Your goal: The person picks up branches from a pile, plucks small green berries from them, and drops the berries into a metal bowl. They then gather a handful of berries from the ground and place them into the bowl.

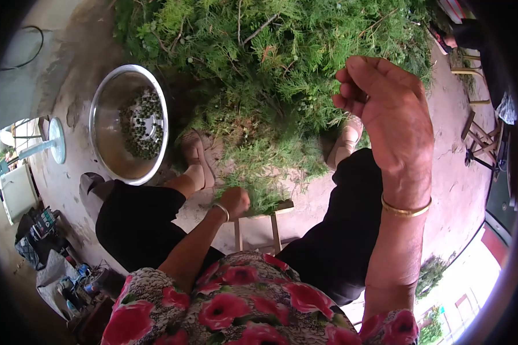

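Nearest, below a flowered top (224, 307), the person's left hand (233, 203) is low between the knees, its fingers curled into a loose fist; whether anything is inside cannot be told. It is just beside a wooden frame (275, 232), whose edge could perhaps scrape the knuckles if the hand swung right. The right hand (394, 109) is raised on the right, fingers bent in toward the thumb as in a pinch. Nothing shows between the tips, though something tiny could be hidden there, and a loose pinch might drop it.

Loose sprigs lie around the left foot (197, 146) and right foot (351, 135); they could slide under a sole. The metal bowl (106, 123), just beyond the left knee, might tip if that leg swung outward, spilling its small round green pieces (147, 115). Those pieces are left of both hands: nearer the left fingers, well apart from the right ones. Farthest, the heap of green branches (253, 52) spreads beyond both feet. It is well apart from the left fingers; the right fingers appear in front of its right side, but contact cannot be told.
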Tool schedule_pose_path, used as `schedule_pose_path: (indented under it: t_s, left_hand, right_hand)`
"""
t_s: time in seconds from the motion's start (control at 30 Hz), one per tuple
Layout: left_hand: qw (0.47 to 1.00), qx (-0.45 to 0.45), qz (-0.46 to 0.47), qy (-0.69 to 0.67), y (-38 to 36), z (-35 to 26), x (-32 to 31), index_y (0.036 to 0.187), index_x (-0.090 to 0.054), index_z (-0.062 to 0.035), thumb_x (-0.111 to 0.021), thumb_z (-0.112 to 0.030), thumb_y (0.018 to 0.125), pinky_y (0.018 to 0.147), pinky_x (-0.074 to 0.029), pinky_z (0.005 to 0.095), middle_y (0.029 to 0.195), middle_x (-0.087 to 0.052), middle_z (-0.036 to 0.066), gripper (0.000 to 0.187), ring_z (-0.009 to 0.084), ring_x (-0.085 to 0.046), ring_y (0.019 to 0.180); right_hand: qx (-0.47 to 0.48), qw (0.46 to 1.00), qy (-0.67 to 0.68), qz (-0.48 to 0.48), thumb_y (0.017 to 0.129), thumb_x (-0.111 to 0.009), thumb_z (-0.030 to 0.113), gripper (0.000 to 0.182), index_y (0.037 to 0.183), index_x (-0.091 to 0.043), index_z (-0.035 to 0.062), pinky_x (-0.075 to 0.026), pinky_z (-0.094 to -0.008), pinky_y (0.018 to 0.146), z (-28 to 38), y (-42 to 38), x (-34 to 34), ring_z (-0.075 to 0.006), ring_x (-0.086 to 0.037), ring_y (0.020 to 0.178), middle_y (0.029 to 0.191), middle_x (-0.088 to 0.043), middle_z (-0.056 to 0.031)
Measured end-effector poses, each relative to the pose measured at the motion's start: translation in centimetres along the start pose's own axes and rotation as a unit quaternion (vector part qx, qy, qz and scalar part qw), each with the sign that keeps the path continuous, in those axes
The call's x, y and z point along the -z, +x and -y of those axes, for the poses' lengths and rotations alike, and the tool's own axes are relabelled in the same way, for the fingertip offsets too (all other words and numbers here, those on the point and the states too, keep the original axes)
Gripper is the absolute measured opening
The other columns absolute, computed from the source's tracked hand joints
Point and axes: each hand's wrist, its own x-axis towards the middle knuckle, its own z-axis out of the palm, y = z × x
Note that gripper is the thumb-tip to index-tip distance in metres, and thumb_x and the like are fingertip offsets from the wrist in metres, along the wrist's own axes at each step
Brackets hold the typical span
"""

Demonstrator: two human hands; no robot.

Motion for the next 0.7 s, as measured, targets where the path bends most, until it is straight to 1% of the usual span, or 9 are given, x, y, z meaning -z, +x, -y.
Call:
schedule_pose_path:
  t_s: [0.03, 0.13, 0.2, 0.3, 0.4, 0.57, 0.63, 0.67, 0.7]
  left_hand:
    - [0.986, 0.140, 0.062, -0.060, 1.0, -0.4, 1.3, 0.103, -0.064, -0.0058, -0.062, -0.006, 0.066, 0.083, -0.049, 0.0433, 0.106, -0.060, 0.026, 0.037, 0.0353, -0.060, 0.097]
    - [0.973, 0.226, -0.003, 0.055, 4.3, 0.7, 1.7, 0.109, -0.057, -0.0035, -0.061, -0.006, 0.068, 0.087, -0.046, 0.0454, 0.117, -0.055, 0.025, 0.042, 0.0381, -0.054, 0.107]
    - [0.973, 0.135, -0.121, 0.143, 6.4, 0.9, 1.4, 0.122, -0.049, -0.0005, -0.058, -0.006, 0.072, 0.091, -0.043, 0.0490, 0.138, -0.037, 0.022, 0.051, 0.0400, -0.043, 0.121]
    - [0.954, 0.075, -0.137, 0.256, 8.0, -2.8, 3.8, 0.138, -0.033, -0.0029, -0.057, -0.007, 0.076, 0.096, -0.039, 0.0522, 0.148, -0.021, 0.016, 0.066, 0.0425, -0.025, 0.132]
    - [0.974, 0.102, -0.013, 0.201, 10.1, -1.3, 1.4, 0.144, -0.023, -0.0063, -0.056, -0.008, 0.078, 0.100, -0.035, 0.0554, 0.153, -0.004, 0.012, 0.074, 0.0410, -0.016, 0.136]
    - [0.969, 0.066, 0.050, 0.233, 8.5, 3.7, -4.9, 0.142, -0.027, -0.0111, -0.059, -0.011, 0.077, 0.103, -0.035, 0.0496, 0.152, -0.013, 0.008, 0.073, 0.0363, -0.029, 0.133]
    - [0.955, 0.005, 0.274, 0.110, 8.6, 4.9, -4.2, 0.137, -0.035, -0.0112, -0.059, -0.014, 0.077, 0.101, -0.037, 0.0467, 0.148, -0.024, 0.006, 0.064, 0.0255, -0.039, 0.129]
    - [0.955, 0.007, 0.277, 0.109, 8.6, 5.2, -4.0, 0.137, -0.035, -0.0112, -0.059, -0.014, 0.077, 0.101, -0.037, 0.0467, 0.148, -0.024, 0.006, 0.064, 0.0255, -0.039, 0.129]
    - [0.984, 0.093, 0.145, 0.049, 8.4, 4.2, -1.9, 0.131, -0.042, -0.0107, -0.061, -0.012, 0.072, 0.097, -0.040, 0.0432, 0.140, -0.033, 0.012, 0.062, 0.0321, -0.043, 0.122]
  right_hand:
    - [-0.006, 1.000, -0.003, -0.005, 0.081, -0.064, 0.015, 0.021, 0.082, -0.064, -0.0059, -0.045, -0.0245, 0.062, 0.1, -0.3, 0.2, -0.0120, -0.055, 0.063, 0.070, -0.060, -0.0054]
    - [-0.034, 0.995, -0.083, 0.038, 0.089, -0.058, 0.015, 0.022, 0.098, -0.058, -0.0054, -0.048, -0.0287, 0.072, 0.6, -0.8, 0.3, -0.0134, -0.055, 0.072, 0.085, -0.060, -0.0095]
    - [-0.053, 0.993, -0.095, 0.037, 0.090, -0.057, 0.015, 0.022, 0.099, -0.057, -0.0059, -0.048, -0.0292, 0.072, 0.9, -0.9, 0.2, -0.0136, -0.055, 0.072, 0.086, -0.060, -0.0104]
    - [-0.062, 0.994, -0.084, 0.032, 0.091, -0.055, 0.014, 0.021, 0.099, -0.056, -0.0061, -0.048, -0.0288, 0.072, 0.8, -1.0, 0.1, -0.0137, -0.054, 0.072, 0.085, -0.059, -0.0105]
    - [-0.067, 0.995, -0.060, 0.030, 0.090, -0.055, 0.015, 0.023, 0.098, -0.056, -0.0063, -0.047, -0.0282, 0.072, 0.2, -1.0, 0.3, -0.0138, -0.054, 0.071, 0.084, -0.059, -0.0107]
    - [-0.091, 0.990, -0.103, 0.008, 0.088, -0.058, 0.018, 0.027, 0.098, -0.054, -0.0069, -0.047, -0.0286, 0.071, 0.4, -1.5, -0.1, -0.0144, -0.053, 0.069, 0.081, -0.059, -0.0118]
    - [-0.102, 0.988, -0.112, 0.010, 0.088, -0.058, 0.019, 0.028, 0.098, -0.054, -0.0070, -0.047, -0.0291, 0.070, 0.5, -1.7, 0.1, -0.0143, -0.053, 0.068, 0.081, -0.058, -0.0122]
    - [-0.105, 0.988, -0.115, 0.013, 0.087, -0.059, 0.019, 0.029, 0.098, -0.054, -0.0070, -0.047, -0.0295, 0.070, 0.5, -1.8, 0.2, -0.0140, -0.052, 0.068, 0.081, -0.058, -0.0126]
    - [-0.106, 0.987, -0.116, 0.014, 0.087, -0.059, 0.019, 0.029, 0.098, -0.054, -0.0070, -0.047, -0.0297, 0.070, 0.5, -1.8, 0.2, -0.0139, -0.052, 0.068, 0.081, -0.058, -0.0128]
